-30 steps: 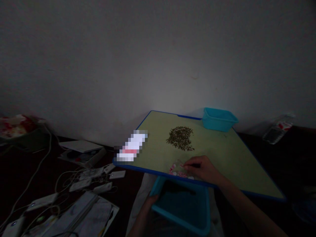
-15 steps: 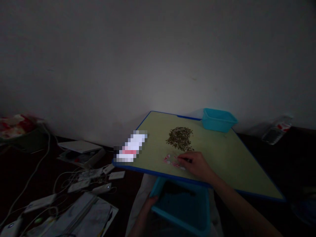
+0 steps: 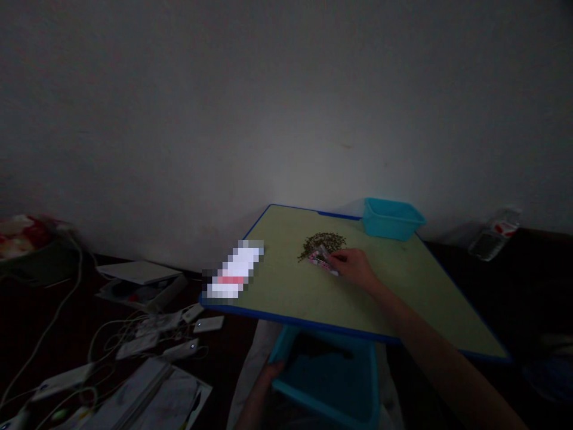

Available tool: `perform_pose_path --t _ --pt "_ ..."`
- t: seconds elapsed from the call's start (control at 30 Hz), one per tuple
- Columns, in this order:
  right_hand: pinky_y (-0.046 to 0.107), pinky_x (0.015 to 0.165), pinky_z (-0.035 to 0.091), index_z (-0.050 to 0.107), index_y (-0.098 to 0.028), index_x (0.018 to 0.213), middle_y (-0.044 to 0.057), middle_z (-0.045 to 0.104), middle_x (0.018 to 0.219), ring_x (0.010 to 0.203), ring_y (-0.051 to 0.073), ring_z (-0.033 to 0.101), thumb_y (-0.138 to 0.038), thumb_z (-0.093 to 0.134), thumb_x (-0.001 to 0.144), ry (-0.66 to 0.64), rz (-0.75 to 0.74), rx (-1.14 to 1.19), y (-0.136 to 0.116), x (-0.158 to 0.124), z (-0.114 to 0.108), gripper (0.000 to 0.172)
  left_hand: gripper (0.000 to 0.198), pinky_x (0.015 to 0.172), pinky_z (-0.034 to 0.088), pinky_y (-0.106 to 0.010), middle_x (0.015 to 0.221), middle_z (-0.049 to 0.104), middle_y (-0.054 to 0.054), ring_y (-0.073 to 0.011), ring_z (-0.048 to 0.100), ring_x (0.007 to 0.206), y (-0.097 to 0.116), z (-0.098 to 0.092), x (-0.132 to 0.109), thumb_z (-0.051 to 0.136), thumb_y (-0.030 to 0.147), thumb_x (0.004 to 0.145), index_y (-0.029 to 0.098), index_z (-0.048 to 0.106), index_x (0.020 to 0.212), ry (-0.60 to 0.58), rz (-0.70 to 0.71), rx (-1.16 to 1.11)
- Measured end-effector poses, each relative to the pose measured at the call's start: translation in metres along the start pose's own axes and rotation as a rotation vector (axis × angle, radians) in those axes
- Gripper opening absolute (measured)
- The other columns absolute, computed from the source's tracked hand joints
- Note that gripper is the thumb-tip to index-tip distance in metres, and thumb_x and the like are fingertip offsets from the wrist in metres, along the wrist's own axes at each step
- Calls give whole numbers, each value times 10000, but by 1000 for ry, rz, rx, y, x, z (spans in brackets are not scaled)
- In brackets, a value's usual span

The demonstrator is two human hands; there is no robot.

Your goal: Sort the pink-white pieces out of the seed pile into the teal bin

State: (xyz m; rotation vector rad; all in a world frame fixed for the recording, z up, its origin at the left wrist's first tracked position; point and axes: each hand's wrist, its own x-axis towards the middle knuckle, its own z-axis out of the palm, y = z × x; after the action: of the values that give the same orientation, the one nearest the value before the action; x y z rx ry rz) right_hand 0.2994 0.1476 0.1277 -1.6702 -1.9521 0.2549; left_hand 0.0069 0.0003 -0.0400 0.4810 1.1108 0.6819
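"Head view: which parts are hidden or hard for us to read?"

"We find the lower area dim. The left hand [image 3: 268,378] is in shadow at the left rim of the near blue tub [image 3: 324,400]; its fingers are partly hidden, so we cannot tell whether they grip. We cannot identify the dark patch [image 3: 313,346] inside that tub. The bright slab [image 3: 235,272] on the tabletop is pixelated, and the papers [image 3: 150,397] are cut off by the bottom edge."

"Where do we locate the packet [image 3: 319,260] relative to the right hand [image 3: 356,267]?"

"Directly left of it. We see thumb and fingers pinching its right end. It overlaps the near side of the pile of small dark grains [image 3: 324,239]; we cannot tell whether they touch."

"Which surface and surroundings do we record?"

"We record a pale yellow-green tabletop [image 3: 286,292] with a blue edge. The far blue tub [image 3: 389,226] stands at its far right corner, near the grey wall [image 3: 286,119]. We note a clear bottle [image 3: 495,236] tilted beyond the right side, and white adapters [image 3: 181,349] among cables [image 3: 96,340] on the left."
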Motion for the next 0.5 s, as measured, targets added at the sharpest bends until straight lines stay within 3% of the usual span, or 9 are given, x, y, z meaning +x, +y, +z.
perform_pose_path --t 0.1,0.23,0.5 --pt "282 596 371 865 -210 889 46 781 737 654 181 648 -396 597 961 8 6 -2 0 2 -1 334 474 1091 517 -580 1091 820 -130 -474 593 1368 12 5 19 839 642 628 259 774 900 31 -9 41" --pt "284 610 403 871 -215 914 55 809 793 705 205 683 -385 608 949 20 16 26 1 6 -8 316 410 1123 501 -523 1386 700 -78 -322 616 1331 25 14 37 676 528 927 259 710 1235 50 8 78" --pt "287 603 439 876 -203 930 57 795 755 688 217 692 -469 628 934 100 54 122 21 12 -12 363 405 1046 561 -506 1426 652 -73 -320 627 1280 26 12 41 674 456 953 262 671 1308 41 63 100"
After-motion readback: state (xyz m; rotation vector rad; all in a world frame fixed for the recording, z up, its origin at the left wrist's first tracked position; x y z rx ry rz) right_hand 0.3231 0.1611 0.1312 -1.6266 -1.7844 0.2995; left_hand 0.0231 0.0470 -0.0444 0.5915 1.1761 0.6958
